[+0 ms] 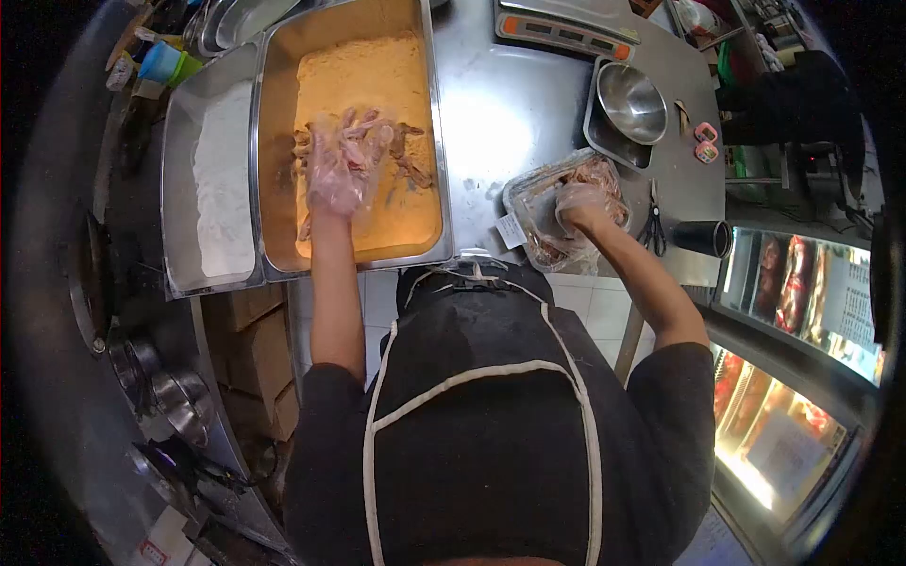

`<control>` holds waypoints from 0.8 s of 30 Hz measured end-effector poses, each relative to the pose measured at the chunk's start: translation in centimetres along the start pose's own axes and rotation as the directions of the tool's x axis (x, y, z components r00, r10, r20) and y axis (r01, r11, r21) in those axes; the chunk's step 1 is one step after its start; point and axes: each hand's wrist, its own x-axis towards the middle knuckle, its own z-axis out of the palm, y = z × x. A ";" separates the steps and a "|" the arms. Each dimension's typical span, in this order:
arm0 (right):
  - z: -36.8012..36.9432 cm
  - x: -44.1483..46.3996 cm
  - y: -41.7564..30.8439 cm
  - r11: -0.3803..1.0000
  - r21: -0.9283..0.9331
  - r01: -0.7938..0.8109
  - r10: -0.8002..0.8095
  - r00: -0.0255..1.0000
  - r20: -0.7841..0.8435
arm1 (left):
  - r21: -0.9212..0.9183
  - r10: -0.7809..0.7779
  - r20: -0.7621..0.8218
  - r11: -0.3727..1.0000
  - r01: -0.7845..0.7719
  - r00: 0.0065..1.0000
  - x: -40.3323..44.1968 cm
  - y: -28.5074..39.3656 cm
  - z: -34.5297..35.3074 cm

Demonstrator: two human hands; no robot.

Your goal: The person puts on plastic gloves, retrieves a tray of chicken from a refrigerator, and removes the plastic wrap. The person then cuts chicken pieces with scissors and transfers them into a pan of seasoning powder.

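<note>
My left hand (342, 170), in a clear plastic glove, is over the orange powder (377, 75) in a deep steel pan (280, 113). Strips of raw meat (355, 151) lie in its curled fingers, and more coated pieces (412, 165) rest on the powder around it. In a similar glove, my right hand (580, 203) reaches into a plastic-lined tray (517, 200) of raw meat (596, 174). Its fingers look curled, with their tips hidden, so what they grip cannot be made out.
Left of the orange pan stands a pan of white powder (225, 179). A steel bowl (631, 102) sits on a dark tray (604, 132) below a scale (566, 36). Scissors (653, 222), a black cup (703, 238) and pink timers (705, 141) are on the right.
</note>
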 end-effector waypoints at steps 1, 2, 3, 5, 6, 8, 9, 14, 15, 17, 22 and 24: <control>0.1 0.1 0.3 1.000 -0.003 0.000 0.000 1.000 0.006 | -0.192 -0.017 0.102 0.981 0.036 0.995 -0.7 -0.2 0.2; -1.3 0.2 0.3 1.000 0.005 0.029 -0.030 0.991 0.131 | -0.197 -0.015 0.100 0.980 0.035 0.995 -1.3 -0.3 0.4; -1.2 0.6 0.1 0.999 0.002 0.037 -0.037 0.980 0.194 | -0.228 -0.017 0.126 0.973 0.046 0.992 -1.5 -0.4 0.7; 1.4 1.3 -0.7 0.985 -0.004 -0.173 0.173 0.985 0.019 | -0.280 -0.028 0.173 0.957 0.077 0.984 -1.7 -1.2 1.5; 0.2 0.3 -0.4 0.973 0.042 -0.226 0.226 0.974 -0.013 | -0.306 -0.016 0.191 0.949 0.075 0.982 -1.9 -1.8 1.9; -3.3 -1.6 0.2 0.964 0.128 -0.234 0.231 0.972 0.044 | -0.249 -0.060 0.246 0.961 0.123 0.967 -1.4 -2.9 2.5; -5.7 -2.6 0.5 0.964 0.172 -0.202 0.180 0.975 0.134 | -0.255 -0.094 0.253 0.954 0.160 0.963 -1.1 -3.9 3.5; -3.6 -4.3 -0.7 0.910 0.271 -0.314 0.191 0.897 0.398 | -0.138 -0.227 0.245 0.954 0.265 0.943 -0.1 -7.7 7.2; -2.0 -4.6 0.4 0.842 0.364 -0.398 0.281 0.900 0.335 | -0.110 -0.258 0.196 0.953 0.282 0.946 0.3 -8.8 7.9; -2.5 -5.8 2.3 0.740 0.553 -0.381 0.274 0.923 0.269 | -0.057 -0.277 0.122 0.957 0.285 0.953 0.9 -10.7 8.2; -4.4 -8.2 2.1 -0.339 0.906 -0.252 0.354 0.859 0.371 | 0.200 -0.364 -0.079 0.906 0.372 0.928 1.8 -14.3 9.1; -2.2 -8.3 1.6 -0.397 0.904 -0.162 0.420 0.843 0.336 | 0.215 -0.367 -0.171 0.892 0.398 0.915 2.1 -15.7 9.1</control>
